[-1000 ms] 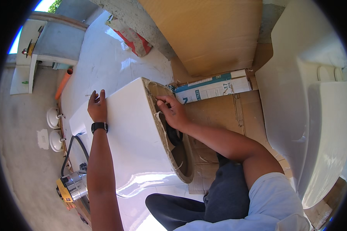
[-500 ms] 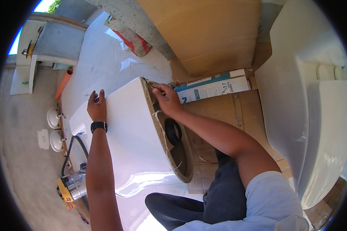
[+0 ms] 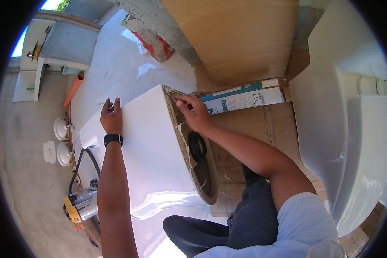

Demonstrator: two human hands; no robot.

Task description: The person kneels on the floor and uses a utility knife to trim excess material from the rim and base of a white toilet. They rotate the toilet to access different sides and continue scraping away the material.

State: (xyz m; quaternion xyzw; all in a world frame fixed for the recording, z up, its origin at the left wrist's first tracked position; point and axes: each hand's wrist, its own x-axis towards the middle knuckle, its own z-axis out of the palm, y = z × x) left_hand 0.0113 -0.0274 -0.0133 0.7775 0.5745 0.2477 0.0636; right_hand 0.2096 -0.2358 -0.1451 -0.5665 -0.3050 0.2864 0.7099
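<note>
A white ceramic toilet (image 3: 144, 148) lies on its side in front of me, its hollow base turned to the right. Ragged, dried sealant (image 3: 181, 129) clings along the base rim. Inside the hollow shows a black rubber ring (image 3: 197, 147). My left hand (image 3: 111, 118), with a black watch on the wrist, lies on the toilet's far side, fingers apart and holding nothing. At the far end of the base rim, my right hand (image 3: 193, 112) is closed in a pinch against the edge. What sits between its fingertips is too small to make out.
Flattened cardboard (image 3: 241, 133) lies under the base, beside a white and teal tile box (image 3: 245, 99). Another white toilet (image 3: 331, 120) stands close on the right. A vacuum cleaner (image 3: 84, 205) with a black hose is at left. A red and white bag (image 3: 152, 41) lies farther off.
The view has shifted slightly, so everything sits a little farther right. Both hands keep their places on the toilet, the right fingertips still at the base rim.
</note>
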